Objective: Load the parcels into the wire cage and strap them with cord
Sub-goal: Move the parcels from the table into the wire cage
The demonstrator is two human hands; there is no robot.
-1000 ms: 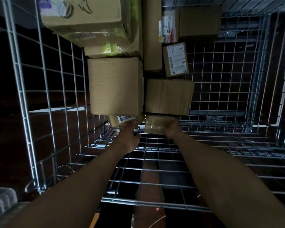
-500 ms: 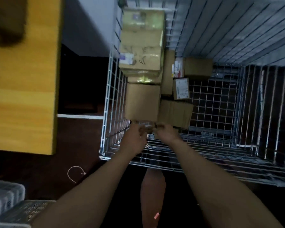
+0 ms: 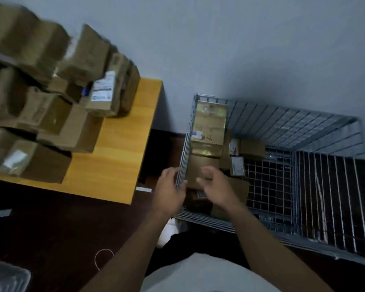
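A wire cage [image 3: 303, 131] stands on the floor at the right against the grey wall. Several cardboard parcels [image 3: 211, 131] are stacked along its left side. A pile of more cardboard parcels [image 3: 51, 98] sits on the wooden table [image 3: 122, 144] at the left, blurred. My left hand [image 3: 170, 190] hovers by the cage's near left corner, fingers relaxed and holding nothing. My right hand [image 3: 218, 186] hangs above the parcels in the cage, fingers loosely curled and empty.
The floor is dark brown. A thin white loop of cord [image 3: 103, 259] lies on the floor near my left forearm. A grey crate [image 3: 4, 277] shows at the bottom left corner. My white shirt [image 3: 209, 275] fills the bottom middle.
Both hands have let go of the small parcel low in the cage and come up out of it. My view has lifted and swung left, bringing the table's parcel pile into sight.
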